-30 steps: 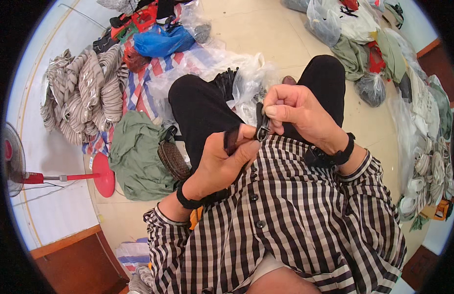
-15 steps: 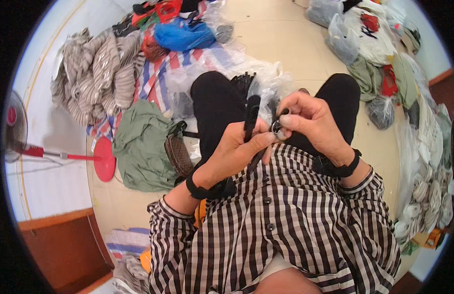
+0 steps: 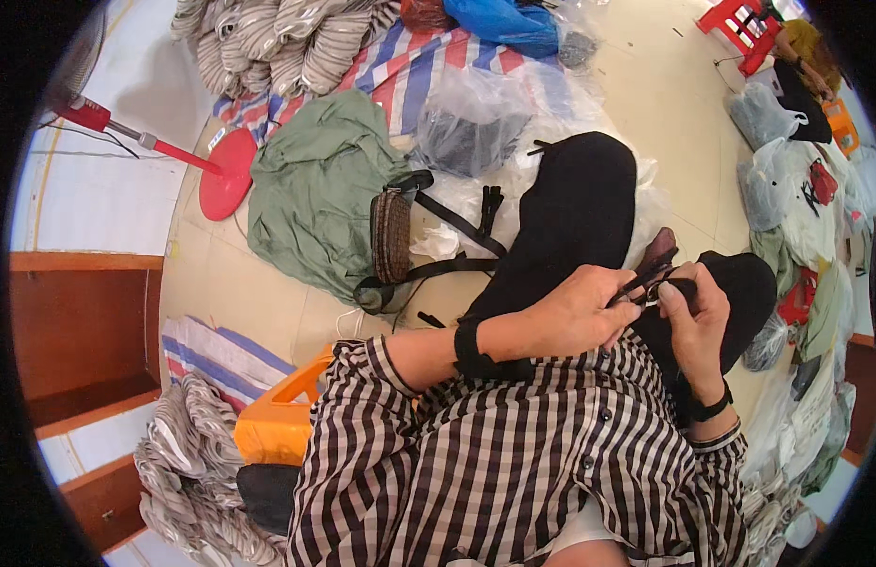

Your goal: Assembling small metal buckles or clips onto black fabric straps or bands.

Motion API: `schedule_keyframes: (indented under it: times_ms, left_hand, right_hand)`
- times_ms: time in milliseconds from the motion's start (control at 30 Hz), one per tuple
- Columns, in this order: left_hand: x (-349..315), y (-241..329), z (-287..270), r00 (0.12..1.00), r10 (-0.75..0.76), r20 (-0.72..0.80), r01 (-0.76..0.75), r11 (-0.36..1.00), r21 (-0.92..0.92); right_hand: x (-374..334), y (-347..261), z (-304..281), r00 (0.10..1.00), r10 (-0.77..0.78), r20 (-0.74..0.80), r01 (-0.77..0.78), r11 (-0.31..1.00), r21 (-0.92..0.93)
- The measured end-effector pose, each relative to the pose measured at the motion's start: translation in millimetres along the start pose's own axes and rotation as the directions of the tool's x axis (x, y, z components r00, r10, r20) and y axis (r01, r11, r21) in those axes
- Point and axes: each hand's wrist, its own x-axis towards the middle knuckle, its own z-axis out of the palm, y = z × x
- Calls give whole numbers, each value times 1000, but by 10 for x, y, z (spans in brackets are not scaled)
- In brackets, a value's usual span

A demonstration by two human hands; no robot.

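1. The left hand [image 3: 578, 310] and right hand [image 3: 700, 326] work close together at the view's 3 o'clock, fingers pinching a small black strap [image 3: 636, 282] between them; its shiny bit seems metal, though partly hidden.
2. From the hands, toward 9 o'clock, a brown woven pouch [image 3: 391, 236] lies against green cloth [image 3: 315, 194].
3. At 8 o'clock stands an orange stool [image 3: 273, 420].
4. Farther, at 10 o'clock, striped bundles [image 3: 287, 42] are heaped.

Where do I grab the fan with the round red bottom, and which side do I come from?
Probably best around its slim pole, a little above the round red base, coming from the tiled floor side. The pole looks thin and rises from the wide base, with the white wall behind it.
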Motion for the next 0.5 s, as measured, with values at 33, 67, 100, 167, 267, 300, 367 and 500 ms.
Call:
schedule_keyframes:
  times_ms: [33, 67, 100, 167, 267, 300, 367, 500]
  left_hand:
    - [-2, 16, -8, 1000, -13, -24, 15, 996, 83]
    - [-5, 19, -26, 999, -14, -33, 17, 997, 75]
    - [10, 1, -64, 999, -25, -47, 26, 1000, 12]
    - [32, 20, -193, 998, -39, -42, 35, 995, -97]
    - [24, 13, -703, 982, 12, -188, -9, 1000, 21]
    - [53, -99, -938, 957, 9, -290, 15, 997, 79]
    - [63, -406, -1365, 904, 14, -428, -30, 999, -29]
    - [-21, -1191, -2006, 786, -121, -606, 254, 957, 138]
  right_hand:
    - [23, 45, 32, 998, -64, -25, 60, 990, -125]
    - [50, 42, 45, 990, -136, -40, 122, 962, -246]
    - [69, 32, 25, 988, -154, -18, 140, 936, -323]
    - [115, -55, 0, 999, -48, -6, 46, 978, -204]
    - [204, -95, -61, 999, 26, -18, -24, 995, 101]
    - [239, -42, -120, 999, 45, -31, -42, 995, 93]
    - [269, -24, -247, 996, 69, -57, -64, 994, 91]
    - [318, 155, -432, 986, 147, -75, -135, 981, 142]
